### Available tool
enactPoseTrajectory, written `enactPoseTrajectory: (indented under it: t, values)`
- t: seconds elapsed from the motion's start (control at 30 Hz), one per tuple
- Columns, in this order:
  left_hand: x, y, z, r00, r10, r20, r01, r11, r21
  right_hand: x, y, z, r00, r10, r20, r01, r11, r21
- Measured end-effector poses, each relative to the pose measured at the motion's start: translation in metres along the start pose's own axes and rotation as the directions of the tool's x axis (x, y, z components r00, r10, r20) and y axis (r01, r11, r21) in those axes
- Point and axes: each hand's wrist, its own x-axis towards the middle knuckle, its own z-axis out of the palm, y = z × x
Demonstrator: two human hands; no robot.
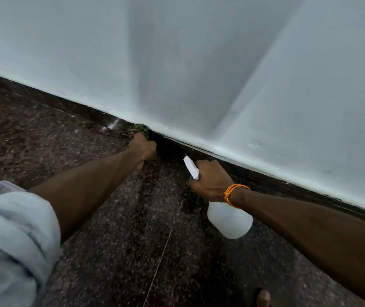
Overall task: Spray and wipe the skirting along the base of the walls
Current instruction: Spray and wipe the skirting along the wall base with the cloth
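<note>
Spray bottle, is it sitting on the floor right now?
No, the spray bottle is held off the floor in the right hand, whose fingers wrap its neck below the white nozzle.

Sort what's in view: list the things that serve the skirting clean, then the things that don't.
In use:
- green cloth, pressed on the skirting by the left hand
- white spray bottle, gripped by the right hand

Not part of it:
- orange wrist thread
- speckled floor
- pale wall
</note>
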Motion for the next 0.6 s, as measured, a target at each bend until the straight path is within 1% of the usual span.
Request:
enactPoseTrajectory:
  t: [0.07,0.13,0.2,0.23,0.3,0.4,0.47,0.5,0.57,0.6]
  values:
    - [-0.002,-0.001,0.003,1.0,0.012,0.01,-0.013,0.999,0.038,-0.001,0.005,0.001,1.0,-0.004,0.014,0.004,1.0,-0.005]
    - [-0.009,0.0,0.005,1.0,0.028,-0.005,-0.027,0.993,0.116,-0.003,0.009,0.001,0.999,-0.017,0.036,0.018,0.999,-0.032]
    - [-0.018,-0.002,0.009,0.996,0.092,-0.014,-0.084,0.953,0.292,-0.006,0.017,0.001,0.999,-0.013,0.047,0.014,1.0,-0.019]
    - [-0.018,-0.007,0.008,0.987,0.158,0.005,-0.147,0.912,0.383,-0.005,0.017,0.0,0.999,-0.016,0.043,0.017,1.0,-0.023]
    - [-0.019,-0.019,0.016,0.96,0.273,0.064,-0.258,0.771,0.582,-0.007,0.025,-0.004,0.999,-0.007,0.033,0.006,1.0,0.006]
    - [-0.024,-0.043,0.027,0.896,0.423,0.136,-0.373,0.55,0.747,-0.009,0.029,-0.011,1.0,-0.006,0.006,0.006,0.999,0.053]
    - [-0.023,-0.059,0.027,0.84,0.497,0.218,-0.45,0.414,0.792,-0.012,0.035,-0.014,1.0,0.008,0.004,-0.009,0.999,0.048]
    - [-0.018,-0.066,0.027,0.796,0.55,0.252,-0.483,0.329,0.811,-0.013,0.04,-0.016,1.0,0.024,-0.005,-0.024,0.999,0.046]
    - [-0.012,-0.081,0.015,0.731,0.57,0.376,-0.531,0.128,0.838,-0.018,0.047,-0.016,0.999,0.042,-0.009,-0.041,0.998,0.041]
    - [-0.007,-0.086,0.013,0.661,0.588,0.467,-0.564,-0.022,0.825,-0.019,0.052,-0.016,0.999,0.049,-0.011,-0.048,0.997,0.055]
